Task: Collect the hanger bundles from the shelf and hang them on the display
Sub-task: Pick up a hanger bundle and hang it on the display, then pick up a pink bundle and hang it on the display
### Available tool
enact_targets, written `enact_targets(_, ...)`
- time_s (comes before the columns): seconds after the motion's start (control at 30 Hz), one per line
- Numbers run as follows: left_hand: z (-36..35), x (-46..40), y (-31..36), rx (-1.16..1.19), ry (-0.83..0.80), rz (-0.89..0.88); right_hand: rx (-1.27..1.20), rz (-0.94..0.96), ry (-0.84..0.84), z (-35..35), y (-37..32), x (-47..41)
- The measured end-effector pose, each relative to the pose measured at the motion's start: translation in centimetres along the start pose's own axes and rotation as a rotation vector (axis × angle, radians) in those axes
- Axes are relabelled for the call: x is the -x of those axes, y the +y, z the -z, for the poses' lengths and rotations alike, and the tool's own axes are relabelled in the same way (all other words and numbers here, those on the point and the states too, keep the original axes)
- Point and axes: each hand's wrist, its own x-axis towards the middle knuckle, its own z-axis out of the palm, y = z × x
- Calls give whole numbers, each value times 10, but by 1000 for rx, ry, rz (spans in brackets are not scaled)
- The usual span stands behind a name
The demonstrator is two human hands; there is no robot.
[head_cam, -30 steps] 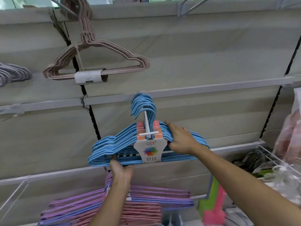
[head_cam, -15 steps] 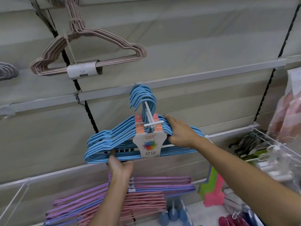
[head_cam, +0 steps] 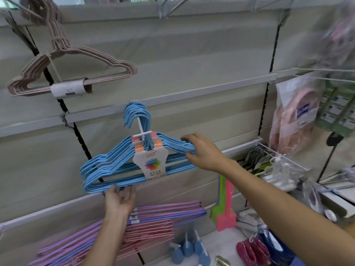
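Note:
A blue hanger bundle (head_cam: 107,169) with a white and orange label hangs by its hooks on a white peg (head_cam: 141,129) in the middle of the display wall. My right hand (head_cam: 202,153) pinches its right shoulder, fingers on top and thumb below. Just under the bundle's bottom bar is my left hand (head_cam: 120,200), fingers spread, their tips at the bar. A beige-pink hanger bundle (head_cam: 80,54) with a white sleeve hangs at the upper left. Purple hanger bundles (head_cam: 169,210) and pink hanger bundles (head_cam: 149,233) lie on the shelf below.
Green and pink plastic swatters (head_cam: 225,208) lean at the shelf's right. A wire basket (head_cam: 278,164) of clips and a bagged pink item (head_cam: 294,120) hang further right. Blue bottles (head_cam: 185,248) stand on the lower shelf. Horizontal rails (head_cam: 211,87) cross the wall.
The bundle's hooks stay on the peg. My left hand has let go of the bottom bar and spread open beneath it. My right hand has slid outward along the right shoulder.

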Motion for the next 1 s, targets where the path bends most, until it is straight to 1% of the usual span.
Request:
enact_targets(0.1,5,26,-18,-35,-4,-48,-32,39,75,28,2,32)
enact_targets(0.17,6,48,-34,-67,-3,-49,-56,48,114,48,5,55)
enact_targets(0.33,-9,105,-80,-148,-113,14,-91,35,200,96,19,116)
enact_targets(0.53,-34,173,-150,-328,-263,81,-84,-22,312,155,41,198)
enact_targets(0.63,-49,202,-193,-464,-408,114,-77,-78,392,185,58,239)
enact_targets(0.7,-60,222,-224,-558,-543,134,-48,-124,427,205,69,266)
enact_targets(0.77,-68,245,-256,-653,-674,118,-30,-170,451,223,81,293)
enact_targets(0.87,-80,282,-302,-849,-874,24,-13,-254,506,250,95,332)
enact_targets(1.0,-86,317,-358,-1190,-1249,-212,-3,-369,554,282,114,385)
